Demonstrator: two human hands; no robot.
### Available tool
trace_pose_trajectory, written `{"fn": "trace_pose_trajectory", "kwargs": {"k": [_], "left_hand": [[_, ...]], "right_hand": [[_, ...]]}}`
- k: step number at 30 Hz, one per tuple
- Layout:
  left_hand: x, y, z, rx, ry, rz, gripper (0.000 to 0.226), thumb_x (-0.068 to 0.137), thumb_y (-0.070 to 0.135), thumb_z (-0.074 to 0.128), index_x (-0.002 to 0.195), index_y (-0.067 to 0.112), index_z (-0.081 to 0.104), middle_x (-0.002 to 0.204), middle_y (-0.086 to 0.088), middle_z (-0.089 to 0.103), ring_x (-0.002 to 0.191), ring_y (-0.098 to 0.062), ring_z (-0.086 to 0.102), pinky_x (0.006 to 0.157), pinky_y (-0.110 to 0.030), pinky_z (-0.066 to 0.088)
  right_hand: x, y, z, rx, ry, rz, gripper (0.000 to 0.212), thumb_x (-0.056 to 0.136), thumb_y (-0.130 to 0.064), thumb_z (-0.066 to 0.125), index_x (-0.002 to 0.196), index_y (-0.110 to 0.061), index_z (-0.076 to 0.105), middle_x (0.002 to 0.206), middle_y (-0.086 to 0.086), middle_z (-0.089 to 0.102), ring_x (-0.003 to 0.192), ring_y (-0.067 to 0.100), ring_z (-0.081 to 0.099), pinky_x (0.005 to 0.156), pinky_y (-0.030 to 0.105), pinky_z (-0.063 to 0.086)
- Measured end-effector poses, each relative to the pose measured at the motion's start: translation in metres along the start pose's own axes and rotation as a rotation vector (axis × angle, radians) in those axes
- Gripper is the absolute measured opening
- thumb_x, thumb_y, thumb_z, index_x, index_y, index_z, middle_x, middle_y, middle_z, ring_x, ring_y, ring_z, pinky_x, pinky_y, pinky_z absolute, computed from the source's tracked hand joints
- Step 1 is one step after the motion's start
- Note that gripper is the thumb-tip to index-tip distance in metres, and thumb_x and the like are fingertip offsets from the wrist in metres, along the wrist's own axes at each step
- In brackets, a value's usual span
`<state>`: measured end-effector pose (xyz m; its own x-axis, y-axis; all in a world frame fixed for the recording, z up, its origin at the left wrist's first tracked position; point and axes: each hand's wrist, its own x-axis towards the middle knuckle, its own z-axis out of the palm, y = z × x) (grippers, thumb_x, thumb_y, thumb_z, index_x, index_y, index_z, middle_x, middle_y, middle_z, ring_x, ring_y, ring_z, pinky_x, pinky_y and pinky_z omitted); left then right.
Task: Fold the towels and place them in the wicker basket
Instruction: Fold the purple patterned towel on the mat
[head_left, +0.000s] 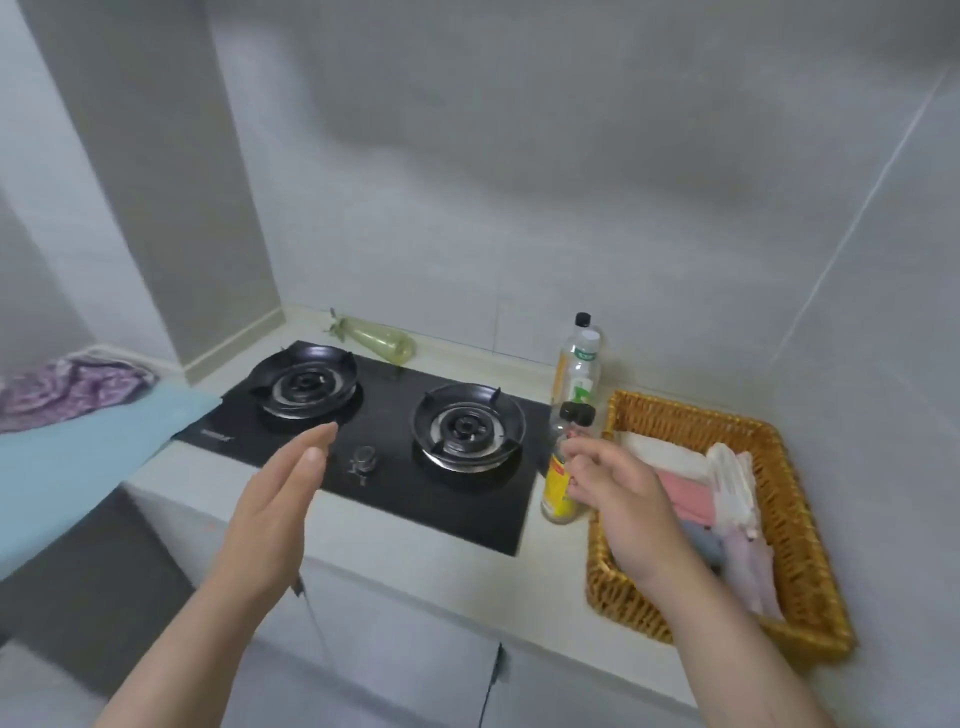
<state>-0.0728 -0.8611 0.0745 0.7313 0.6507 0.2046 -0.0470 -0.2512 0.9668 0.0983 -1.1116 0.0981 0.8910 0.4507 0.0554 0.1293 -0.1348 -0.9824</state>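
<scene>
The wicker basket (789, 499) sits on the counter at the right, holding several folded towels: white (662, 452), pink (685, 493), pale pink (753, 561) and a grey-blue one. A light blue towel (78, 462) lies spread at the left, with a crumpled purple patterned towel (67, 389) behind it. My left hand (280, 509) hovers over the stove's front edge, fingers straight, empty. My right hand (628, 504) hangs above the basket's left rim with fingers loosely curled, holding nothing.
A black two-burner gas stove (384, 431) fills the middle of the white counter. Three bottles (571, 415) stand between the stove and the basket, close to my right hand. A green bottle (374, 338) lies by the back wall. Tiled walls enclose the corner.
</scene>
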Motion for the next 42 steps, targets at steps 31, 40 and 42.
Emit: {"fn": "trace_pose_trajectory", "kwargs": {"k": [31, 40, 42], "left_hand": [[-0.068, -0.092, -0.466, 0.062, 0.507, -0.191, 0.071, 0.066, 0.087, 0.046, 0.119, 0.042, 0.059, 0.127, 0.023, 0.061, 0.126, 0.001, 0.051, 0.114, -0.042, 0.036], [0.055, -0.147, -0.549, 0.099, 0.481, -0.327, 0.070, 0.067, 0.076, 0.044, 0.124, 0.038, 0.057, 0.134, 0.018, 0.057, 0.126, 0.002, 0.049, 0.099, -0.024, 0.042], [0.082, -0.156, -0.564, 0.084, 0.501, -0.339, 0.068, 0.065, 0.076, 0.046, 0.121, 0.038, 0.059, 0.133, 0.016, 0.058, 0.126, -0.002, 0.050, 0.096, -0.025, 0.043]], "right_hand": [[-0.033, -0.072, 0.534, -0.008, -0.589, -0.022, 0.023, 0.099, -0.017, 0.053, 0.116, -0.027, 0.065, 0.113, -0.015, 0.068, 0.102, 0.002, 0.064, 0.097, 0.031, 0.051], [0.083, -0.057, 0.664, 0.008, -0.597, 0.078, 0.023, 0.099, -0.014, 0.053, 0.116, -0.023, 0.064, 0.116, -0.011, 0.065, 0.105, 0.004, 0.061, 0.098, 0.033, 0.051], [0.106, -0.057, 0.686, 0.000, -0.596, 0.083, 0.023, 0.098, -0.014, 0.053, 0.117, -0.023, 0.064, 0.115, -0.011, 0.065, 0.104, 0.003, 0.061, 0.097, 0.033, 0.051]]}}
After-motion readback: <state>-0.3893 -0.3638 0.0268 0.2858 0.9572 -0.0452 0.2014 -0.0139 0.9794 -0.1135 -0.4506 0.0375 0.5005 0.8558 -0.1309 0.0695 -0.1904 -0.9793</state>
